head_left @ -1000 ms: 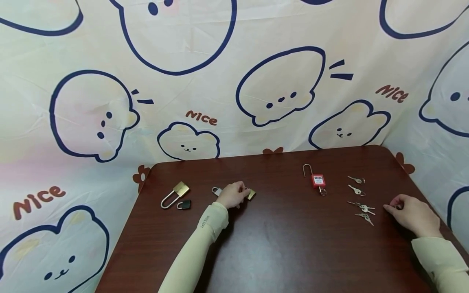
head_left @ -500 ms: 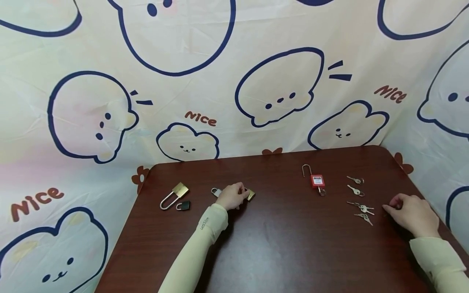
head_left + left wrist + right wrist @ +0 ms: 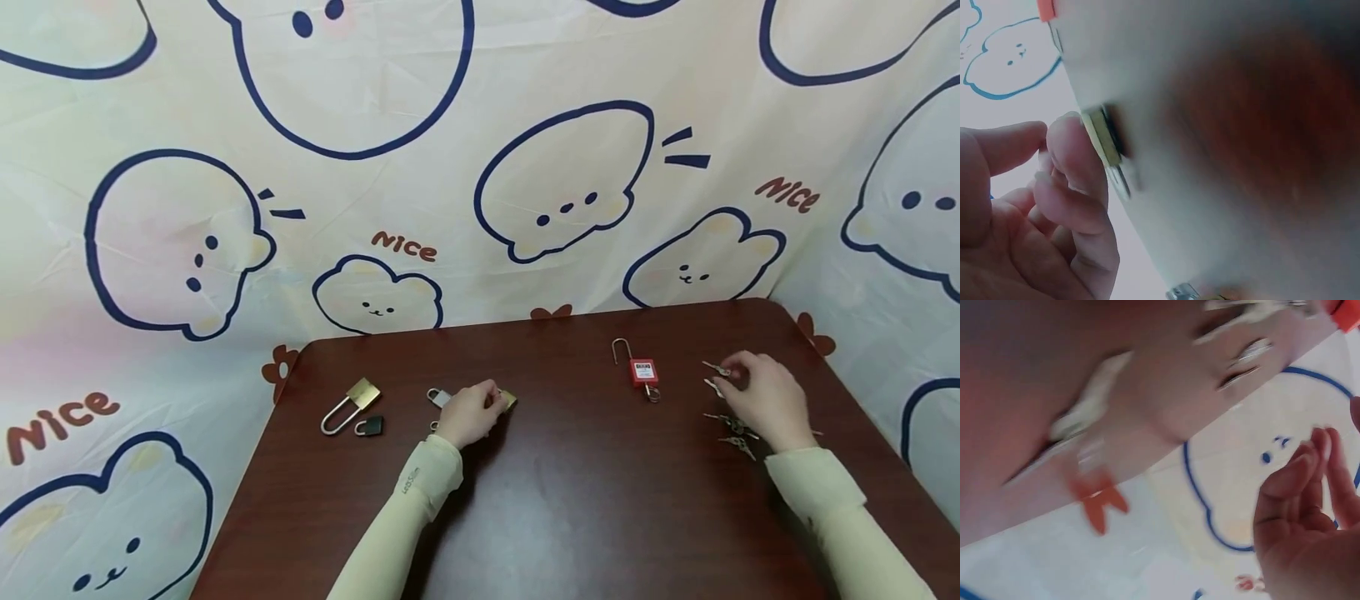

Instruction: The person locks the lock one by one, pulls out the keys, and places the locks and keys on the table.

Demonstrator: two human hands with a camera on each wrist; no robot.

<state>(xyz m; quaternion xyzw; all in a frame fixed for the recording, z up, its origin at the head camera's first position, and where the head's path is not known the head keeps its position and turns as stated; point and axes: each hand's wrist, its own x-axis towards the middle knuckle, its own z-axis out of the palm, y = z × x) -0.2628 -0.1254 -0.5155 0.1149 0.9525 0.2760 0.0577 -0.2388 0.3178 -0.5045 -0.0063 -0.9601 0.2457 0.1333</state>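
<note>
My left hand (image 3: 471,414) hovers by a small brass padlock (image 3: 511,401), fingers loosely bent. In the left wrist view that padlock (image 3: 1107,139) lies on the table behind the fingers (image 3: 1075,150), and nothing shows between them. A silver-grey padlock (image 3: 438,397) sits just left of this hand, which partly hides another small metal loop. My right hand (image 3: 768,402) is over the keys at the right, its fingertips near the far key (image 3: 717,368). In the right wrist view the fingers (image 3: 1285,481) are loosely curved with no key between them; blurred keys (image 3: 1088,406) lie beyond.
At the table's left lie a large brass padlock (image 3: 363,392) with a long shackle and a small black padlock (image 3: 372,427). A red padlock (image 3: 643,372), shackle open, lies between the hands. Several keys (image 3: 738,427) are partly under the right hand. A patterned cloth (image 3: 525,283) hangs behind the table.
My right hand has moved left and away from me, from beside the keys to over them, uncovering a small key at the right. My left hand stays almost still. The head view has shifted slightly.
</note>
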